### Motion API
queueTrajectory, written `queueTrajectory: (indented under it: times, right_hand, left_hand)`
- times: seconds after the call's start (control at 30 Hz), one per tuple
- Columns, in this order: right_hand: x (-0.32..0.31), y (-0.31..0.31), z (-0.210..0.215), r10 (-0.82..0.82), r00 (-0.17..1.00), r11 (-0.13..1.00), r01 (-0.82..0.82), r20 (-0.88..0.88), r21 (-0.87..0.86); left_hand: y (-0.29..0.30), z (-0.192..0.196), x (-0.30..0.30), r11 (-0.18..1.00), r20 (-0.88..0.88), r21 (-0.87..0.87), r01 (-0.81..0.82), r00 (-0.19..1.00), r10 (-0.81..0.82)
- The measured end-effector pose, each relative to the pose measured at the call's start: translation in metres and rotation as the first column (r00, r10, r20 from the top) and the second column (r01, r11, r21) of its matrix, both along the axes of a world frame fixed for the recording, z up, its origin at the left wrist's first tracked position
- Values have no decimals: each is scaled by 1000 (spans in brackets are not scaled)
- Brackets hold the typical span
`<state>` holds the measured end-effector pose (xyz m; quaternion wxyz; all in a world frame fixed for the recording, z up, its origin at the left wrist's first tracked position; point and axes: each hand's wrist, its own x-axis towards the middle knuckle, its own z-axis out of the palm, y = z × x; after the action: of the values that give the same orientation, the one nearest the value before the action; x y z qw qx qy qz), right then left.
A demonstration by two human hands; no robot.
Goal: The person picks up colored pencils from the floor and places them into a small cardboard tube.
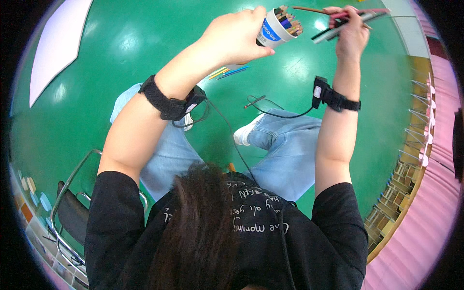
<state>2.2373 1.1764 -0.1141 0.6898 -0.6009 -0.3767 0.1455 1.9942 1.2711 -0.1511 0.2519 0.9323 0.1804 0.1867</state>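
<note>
My left hand (237, 36) is wrapped round a white paper cup (273, 35) with a blue label, tilted to the right. Coloured pencils (291, 23) fill it, their sharpened tips sticking out of the mouth. To the right of the cup, my right hand (353, 38) is closed on a loose bunch of pencils (325, 36), dark, grey, red and brown, slightly blurred and pointing several ways. Below my left hand, several more pencils (232, 72), yellow and blue, lie together; part of that group is hidden behind my hand and wrist.
Black straps with small boxes (319, 92) sit on both my forearms, and a thin black cable (285, 115) hangs between them. A white panel (58, 48) is at far left, a black chair (72, 208) at lower left. Wooden racks (396, 193) and pink fabric (420, 232) line the right side.
</note>
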Motion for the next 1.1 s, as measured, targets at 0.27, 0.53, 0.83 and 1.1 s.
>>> queueTrajectory:
  times: [0.27,0.53,0.83,1.1]
  right_hand:
    - [-45,-69,27,170,955,927,-70,-245,370]
    - [-51,-56,-13,360,832,879,-151,-422,453]
    - [-70,-45,-17,268,882,929,-130,-387,347]
    - [-75,-37,-26,242,887,947,-128,-394,293]
  left_hand:
    - [-19,-10,5,999,-115,-9,54,992,-55]
    - [-26,-17,5,996,-192,32,85,978,-78]
    - [-43,-21,17,985,-199,17,173,966,-166]
    - [-50,-14,29,983,-175,-9,183,968,-181]
